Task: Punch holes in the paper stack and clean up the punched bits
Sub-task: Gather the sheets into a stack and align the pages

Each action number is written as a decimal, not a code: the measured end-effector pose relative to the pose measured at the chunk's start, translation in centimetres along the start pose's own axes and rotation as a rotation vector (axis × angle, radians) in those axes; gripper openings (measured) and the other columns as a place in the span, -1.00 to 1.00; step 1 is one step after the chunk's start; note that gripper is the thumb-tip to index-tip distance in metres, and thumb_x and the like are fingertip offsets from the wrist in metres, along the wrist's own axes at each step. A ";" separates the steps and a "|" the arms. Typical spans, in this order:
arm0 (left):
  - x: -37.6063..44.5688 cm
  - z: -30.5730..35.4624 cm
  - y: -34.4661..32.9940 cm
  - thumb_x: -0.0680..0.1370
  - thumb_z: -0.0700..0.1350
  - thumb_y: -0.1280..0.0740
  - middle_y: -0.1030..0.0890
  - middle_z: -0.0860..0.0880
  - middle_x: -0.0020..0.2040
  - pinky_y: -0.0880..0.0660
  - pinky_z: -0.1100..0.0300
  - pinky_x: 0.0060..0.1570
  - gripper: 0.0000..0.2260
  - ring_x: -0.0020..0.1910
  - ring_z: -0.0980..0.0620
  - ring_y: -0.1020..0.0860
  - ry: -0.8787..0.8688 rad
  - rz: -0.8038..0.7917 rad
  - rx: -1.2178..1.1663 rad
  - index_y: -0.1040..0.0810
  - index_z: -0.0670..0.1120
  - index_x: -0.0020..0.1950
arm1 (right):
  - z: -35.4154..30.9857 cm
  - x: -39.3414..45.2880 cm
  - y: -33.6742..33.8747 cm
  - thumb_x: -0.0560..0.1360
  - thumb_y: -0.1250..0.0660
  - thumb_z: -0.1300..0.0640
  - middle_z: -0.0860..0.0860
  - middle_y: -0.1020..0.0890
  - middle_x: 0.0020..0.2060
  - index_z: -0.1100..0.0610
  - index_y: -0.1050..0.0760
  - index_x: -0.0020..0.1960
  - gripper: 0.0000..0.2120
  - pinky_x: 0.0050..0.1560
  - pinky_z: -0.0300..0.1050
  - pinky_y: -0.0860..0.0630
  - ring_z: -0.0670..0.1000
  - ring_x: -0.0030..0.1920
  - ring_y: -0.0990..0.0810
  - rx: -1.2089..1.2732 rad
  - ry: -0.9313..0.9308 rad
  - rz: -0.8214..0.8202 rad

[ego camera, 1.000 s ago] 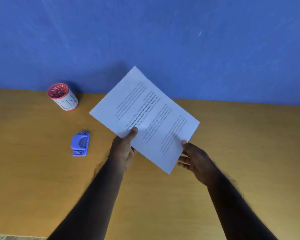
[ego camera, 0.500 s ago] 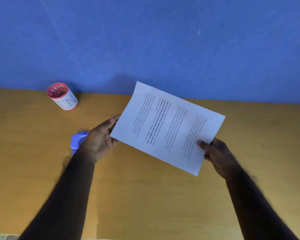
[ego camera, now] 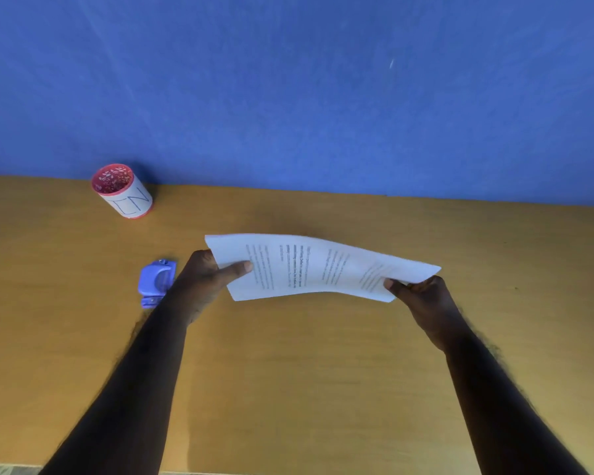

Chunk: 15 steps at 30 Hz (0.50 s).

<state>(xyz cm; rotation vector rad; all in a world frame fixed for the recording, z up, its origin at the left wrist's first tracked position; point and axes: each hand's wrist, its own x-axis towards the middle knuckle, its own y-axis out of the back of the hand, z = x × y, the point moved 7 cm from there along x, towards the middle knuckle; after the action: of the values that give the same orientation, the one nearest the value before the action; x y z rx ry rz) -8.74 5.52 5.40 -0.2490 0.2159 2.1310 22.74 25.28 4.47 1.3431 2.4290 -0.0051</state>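
Note:
A white printed paper stack point(ego camera: 316, 269) hangs just above the middle of the wooden table point(ego camera: 288, 371), turned sideways and slightly bowed. My left hand point(ego camera: 210, 282) pinches its left short edge, thumb on top. My right hand point(ego camera: 422, 299) grips its right short edge. A small blue hole punch point(ego camera: 155, 281) lies on the table just left of my left wrist, partly hidden by it.
A red cup with a white paper label point(ego camera: 124, 190) stands at the back left against the blue wall point(ego camera: 323, 97). The table's near edge shows at the bottom left.
The paper stack has turned from a diagonal tilt to lie sideways and lower, closer to the table. My left hand has taken the left edge again; my right hand moved right.

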 end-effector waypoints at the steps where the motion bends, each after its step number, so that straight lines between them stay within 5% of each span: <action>1: -0.2 -0.4 -0.1 0.44 -0.20 -0.51 -0.74 0.02 0.04 -0.55 0.12 0.06 -0.81 0.05 0.07 -0.69 -0.002 -0.005 0.025 -0.73 0.04 0.00 | 0.6 0.1 -0.1 0.51 -0.46 0.27 0.09 -0.76 0.02 0.16 -0.69 0.09 -0.84 0.20 0.12 -0.58 0.11 0.13 -0.71 -0.027 -0.007 0.015; 8: -1.2 -1.3 -0.2 0.40 -0.10 -0.50 -0.75 0.07 0.00 -0.58 0.10 0.02 -0.82 0.01 0.07 -0.70 0.032 0.005 0.107 -0.72 0.10 -0.03 | 2.8 0.6 -0.2 0.49 -0.50 0.19 0.00 -0.78 -0.07 -0.02 -0.70 -0.05 -0.88 0.13 0.11 -0.62 -0.02 -0.01 -0.73 -0.101 -0.065 0.050; 11: -1.5 -1.3 -0.5 0.38 -0.06 -0.48 -0.75 0.10 -0.01 -0.57 0.14 0.00 -0.81 0.00 0.11 -0.70 0.032 0.000 0.113 -0.72 0.19 -0.06 | 3.0 0.8 -0.2 0.49 -0.49 0.20 -0.05 -0.78 -0.07 -0.06 -0.69 -0.09 -0.85 0.04 -0.05 -0.63 -0.12 -0.04 -0.74 -0.106 -0.068 0.051; 15: -1.6 -1.9 -0.7 0.38 -0.02 -0.48 -0.75 0.10 -0.04 -0.58 0.10 -0.03 -0.84 -0.04 0.10 -0.70 0.054 0.057 0.095 -0.72 0.19 -0.08 | 3.1 1.1 0.1 0.48 -0.50 0.18 0.07 -0.77 -0.08 0.11 -0.70 0.00 -0.90 0.00 0.01 -0.66 0.15 0.07 -0.72 -0.158 -0.064 0.117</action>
<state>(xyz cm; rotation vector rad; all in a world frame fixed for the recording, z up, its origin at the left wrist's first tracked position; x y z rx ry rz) -7.13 4.14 3.96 -0.2477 0.3590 2.1648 23.24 25.64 1.25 1.3896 2.2437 0.1676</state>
